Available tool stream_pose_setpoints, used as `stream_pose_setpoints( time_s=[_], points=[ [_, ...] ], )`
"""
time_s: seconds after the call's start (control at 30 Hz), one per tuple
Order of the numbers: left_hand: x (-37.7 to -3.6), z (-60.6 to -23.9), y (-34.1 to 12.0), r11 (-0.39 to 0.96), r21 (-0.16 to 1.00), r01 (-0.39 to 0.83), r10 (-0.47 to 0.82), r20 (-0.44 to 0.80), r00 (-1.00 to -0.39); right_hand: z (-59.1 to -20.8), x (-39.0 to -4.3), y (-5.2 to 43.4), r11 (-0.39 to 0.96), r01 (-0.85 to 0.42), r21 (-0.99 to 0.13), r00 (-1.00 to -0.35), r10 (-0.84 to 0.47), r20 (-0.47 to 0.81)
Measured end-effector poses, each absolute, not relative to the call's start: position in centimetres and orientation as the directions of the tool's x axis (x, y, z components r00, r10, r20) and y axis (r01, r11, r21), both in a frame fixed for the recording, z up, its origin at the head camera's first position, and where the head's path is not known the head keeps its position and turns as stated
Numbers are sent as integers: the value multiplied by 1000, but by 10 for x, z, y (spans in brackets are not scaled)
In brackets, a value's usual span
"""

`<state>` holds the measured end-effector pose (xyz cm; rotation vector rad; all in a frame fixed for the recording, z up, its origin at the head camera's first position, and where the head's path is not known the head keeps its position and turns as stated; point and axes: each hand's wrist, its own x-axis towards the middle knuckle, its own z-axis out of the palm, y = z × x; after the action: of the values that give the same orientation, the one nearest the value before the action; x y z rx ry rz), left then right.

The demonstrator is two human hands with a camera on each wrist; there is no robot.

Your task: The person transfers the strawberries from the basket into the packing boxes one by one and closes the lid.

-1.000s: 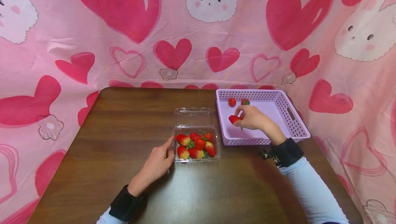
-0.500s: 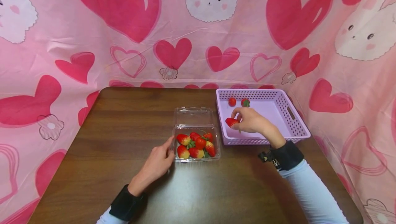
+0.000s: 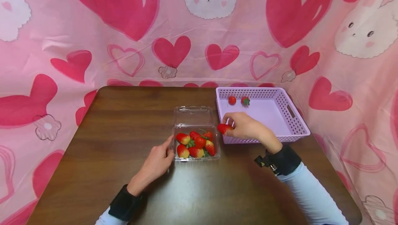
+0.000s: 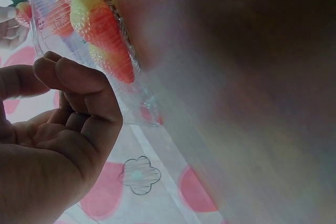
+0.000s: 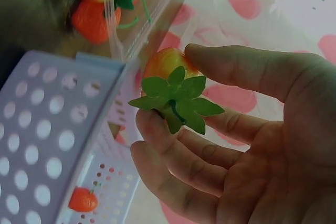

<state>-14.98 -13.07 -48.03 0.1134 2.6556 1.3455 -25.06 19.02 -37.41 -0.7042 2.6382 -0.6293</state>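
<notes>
My right hand (image 3: 244, 125) pinches a red strawberry (image 3: 224, 128) between thumb and fingers, above the left rim of the lilac basket (image 3: 267, 138). Its green leaf cap (image 5: 176, 98) faces the camera in the right wrist view. My left hand (image 3: 158, 159) rests at the left side of the clear plastic box (image 3: 197, 160), index finger against its wall. Loosely curled fingers (image 4: 86, 80) of that hand show beside the box in the left wrist view. Several strawberries (image 3: 183, 151) and round red fruits (image 3: 200, 142) lie in the box, whose lid (image 3: 194, 115) stands open behind.
A small round red fruit (image 3: 232, 100) and a strawberry with green leaves (image 3: 245, 101) lie at the basket's back left. Box and basket stand side by side on the brown wooden table (image 3: 133, 114). A pink heart-patterned cloth (image 3: 130, 62) hangs behind.
My right hand has carried the strawberry left and toward me, from inside the basket to above its left rim. The left hand stays at the box.
</notes>
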Motion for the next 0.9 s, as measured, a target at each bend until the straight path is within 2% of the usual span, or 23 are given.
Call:
stream_pose_setpoints(
  time_s=[0.7,0.9],
  points=[
    [-150,-479,-132,583,813,-20,154,-134,-979,-395,-227,151,743,-380,-551,-735,-604,-308],
    [-149,-479,-131,571,820,-30,155,-144,-977,-402,-222,144,713,-419,-562,-712,-642,-284]
  ],
)
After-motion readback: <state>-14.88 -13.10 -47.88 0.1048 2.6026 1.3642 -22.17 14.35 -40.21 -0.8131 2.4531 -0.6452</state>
